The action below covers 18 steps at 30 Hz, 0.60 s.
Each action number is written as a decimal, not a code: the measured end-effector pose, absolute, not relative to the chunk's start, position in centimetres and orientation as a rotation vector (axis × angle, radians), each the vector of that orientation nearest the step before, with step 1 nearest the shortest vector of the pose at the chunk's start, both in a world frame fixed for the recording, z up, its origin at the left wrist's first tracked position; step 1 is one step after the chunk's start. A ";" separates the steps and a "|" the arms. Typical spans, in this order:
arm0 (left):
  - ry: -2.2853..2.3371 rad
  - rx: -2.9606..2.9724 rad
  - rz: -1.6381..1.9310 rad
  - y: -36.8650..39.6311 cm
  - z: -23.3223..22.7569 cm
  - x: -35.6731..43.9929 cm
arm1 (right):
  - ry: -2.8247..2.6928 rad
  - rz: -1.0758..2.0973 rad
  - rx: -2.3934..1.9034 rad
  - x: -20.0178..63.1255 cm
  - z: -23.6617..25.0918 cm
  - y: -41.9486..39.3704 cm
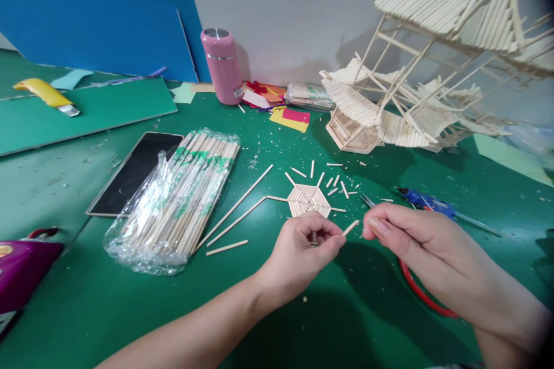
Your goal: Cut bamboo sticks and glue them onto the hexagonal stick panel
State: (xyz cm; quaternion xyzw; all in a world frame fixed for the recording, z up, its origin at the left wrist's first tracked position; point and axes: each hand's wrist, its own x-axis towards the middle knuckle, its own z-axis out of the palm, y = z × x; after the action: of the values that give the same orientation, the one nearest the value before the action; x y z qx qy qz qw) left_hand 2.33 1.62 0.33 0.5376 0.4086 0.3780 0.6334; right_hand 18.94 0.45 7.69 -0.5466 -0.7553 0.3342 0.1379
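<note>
My left hand [307,245] pinches a short wooden stick [351,227] between thumb and fingertips, its free end pointing up to the right. My right hand [415,236] is closed just right of that tip, thumb against the curled fingers; whatever they hold is hidden. Under the right hand, the red handle [426,297] of a cutting tool shows, and a metal tip [367,201] sticks out beyond the knuckles. I cannot tell whether the hand grips this tool. Behind my left hand lies a flat web-like hexagon of sticks [309,199] with spokes reaching outward.
Cut stick pieces [333,181] lie around the hexagon. Left are longer sticks [238,213], a plastic-wrapped stick bundle [182,196] and a dark tablet [138,170]. A blue glue gun [433,204] lies right. Behind stand a pink flask [221,66] and a stick-built pavilion model [433,57].
</note>
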 end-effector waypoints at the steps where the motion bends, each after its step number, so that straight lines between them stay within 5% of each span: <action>1: 0.931 1.217 0.856 1.6 0.3 2.3 | -2.172 0.946 -1.588 19.1 7.7 0.4; 11: 0.969 1.203 0.782 1.6 0.7 0.8 | -1.601 0.387 -1.882 25.3 4.4 1.1; 18: 1.147 1.641 0.471 2.3 1.8 -3.2 | -1.711 -0.148 -2.107 27.8 1.0 1.4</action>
State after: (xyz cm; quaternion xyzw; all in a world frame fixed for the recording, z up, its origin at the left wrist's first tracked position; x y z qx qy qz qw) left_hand -3.21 2.25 1.79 0.6834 0.4776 0.1959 0.5162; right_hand 27.76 1.36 1.00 -0.7578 -0.6154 -0.0533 0.2103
